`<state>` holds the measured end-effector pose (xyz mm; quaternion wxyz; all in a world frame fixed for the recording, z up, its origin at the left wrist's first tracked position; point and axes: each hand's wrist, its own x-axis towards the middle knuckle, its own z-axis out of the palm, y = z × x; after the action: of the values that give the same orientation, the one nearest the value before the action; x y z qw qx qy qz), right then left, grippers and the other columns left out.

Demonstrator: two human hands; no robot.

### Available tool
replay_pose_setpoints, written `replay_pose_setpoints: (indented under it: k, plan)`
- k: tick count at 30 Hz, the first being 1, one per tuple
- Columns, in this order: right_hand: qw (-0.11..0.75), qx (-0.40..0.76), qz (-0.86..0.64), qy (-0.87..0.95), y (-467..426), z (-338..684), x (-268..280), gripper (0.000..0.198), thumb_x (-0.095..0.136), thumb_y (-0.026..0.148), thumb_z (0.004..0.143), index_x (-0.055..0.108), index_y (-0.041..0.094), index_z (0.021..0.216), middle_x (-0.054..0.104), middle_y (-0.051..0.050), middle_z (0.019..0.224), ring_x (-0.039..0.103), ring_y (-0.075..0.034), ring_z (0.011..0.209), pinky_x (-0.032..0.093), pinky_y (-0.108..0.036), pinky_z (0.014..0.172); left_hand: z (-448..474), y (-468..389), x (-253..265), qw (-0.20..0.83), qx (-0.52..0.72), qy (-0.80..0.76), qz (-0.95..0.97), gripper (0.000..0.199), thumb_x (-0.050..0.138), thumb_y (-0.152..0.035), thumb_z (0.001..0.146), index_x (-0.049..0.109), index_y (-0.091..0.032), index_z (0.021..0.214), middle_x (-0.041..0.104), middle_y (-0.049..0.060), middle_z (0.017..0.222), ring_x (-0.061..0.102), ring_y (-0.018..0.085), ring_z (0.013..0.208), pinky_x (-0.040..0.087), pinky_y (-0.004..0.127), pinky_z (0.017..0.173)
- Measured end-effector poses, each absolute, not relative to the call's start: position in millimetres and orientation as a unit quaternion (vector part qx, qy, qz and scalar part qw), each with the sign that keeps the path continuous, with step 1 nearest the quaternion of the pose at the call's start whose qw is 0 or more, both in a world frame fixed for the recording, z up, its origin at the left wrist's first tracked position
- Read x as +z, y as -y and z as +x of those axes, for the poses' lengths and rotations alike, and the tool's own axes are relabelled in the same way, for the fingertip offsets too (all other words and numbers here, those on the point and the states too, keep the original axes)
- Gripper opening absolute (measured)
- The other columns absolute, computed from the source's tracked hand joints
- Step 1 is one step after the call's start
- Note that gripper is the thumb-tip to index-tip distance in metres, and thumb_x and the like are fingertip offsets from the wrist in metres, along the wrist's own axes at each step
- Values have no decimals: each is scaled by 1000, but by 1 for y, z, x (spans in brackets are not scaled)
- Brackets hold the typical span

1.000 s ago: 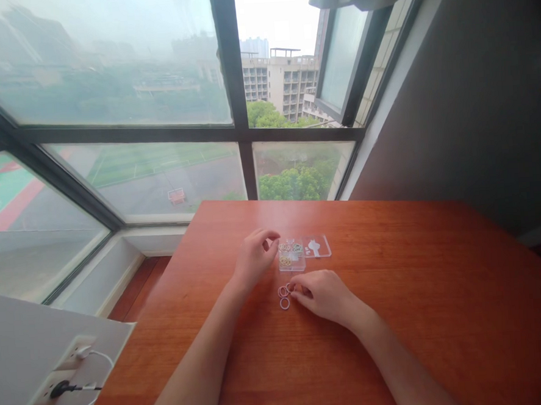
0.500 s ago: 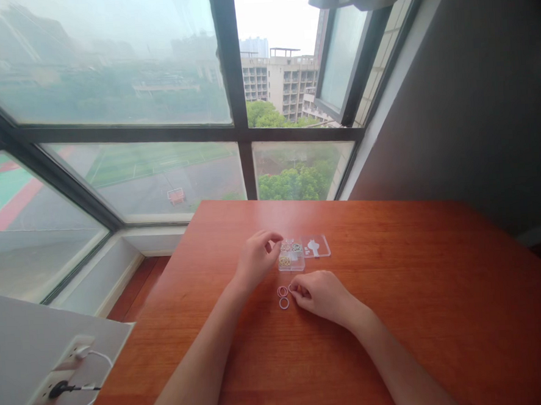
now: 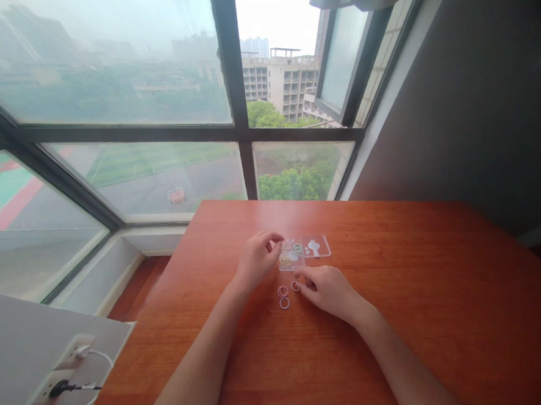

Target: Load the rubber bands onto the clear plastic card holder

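A clear plastic box with compartments holds small rings, some yellowish and some greenish. My left hand pinches the box's left edge between thumb and fingers. In front of the box, my right hand hovers low over the tabletop with thumb and forefinger apart. A pale ring lies by its thumb tip; whether they touch is hard to tell. Left of that, two overlapping pink rings lie on the wood, and a pale pinkish ring sits just below them.
The box's transparent lid lies folded open to the right, with a whitish patch on it. All this stands on a reddish wooden table. Windows rise behind it. At lower left are wall sockets with plugged-in cables.
My right hand has shifted slightly right and its thumb and forefinger have parted from their pinch. The pale ring now shows more fully, a little farther right. My left hand stays put.
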<state>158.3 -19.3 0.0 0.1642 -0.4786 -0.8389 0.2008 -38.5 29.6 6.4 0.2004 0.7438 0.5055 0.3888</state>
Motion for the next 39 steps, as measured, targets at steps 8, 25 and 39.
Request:
replay_pose_setpoints:
  k: [8, 25, 39]
  plan:
    - [120, 182, -502, 837, 20, 158, -2, 7, 57, 24, 83, 64, 24, 80, 68, 3, 70, 57, -12, 61, 27, -22, 55, -38, -30, 6, 207, 390, -507, 740, 14, 53, -18, 83, 67, -18, 87, 66, 2, 80, 54, 11, 63, 43, 22, 59]
    - [340, 122, -533, 765, 13, 163, -2, 17, 52, 26, 84, 66, 19, 79, 54, 3, 53, 50, -11, 52, 36, -20, 56, -28, -23, 12, 269, 382, -481, 742, 16, 55, -26, 84, 68, -18, 87, 67, 2, 78, 54, 11, 62, 42, 21, 56]
    - [389, 91, -545, 737, 12, 165, -1, 18, 52, 29, 85, 66, 19, 80, 52, 3, 52, 47, -10, 49, 36, -20, 55, -11, -12, 18, 412, 331, -412, 742, 14, 58, -25, 81, 67, -15, 79, 64, 1, 70, 51, 10, 61, 41, 19, 54]
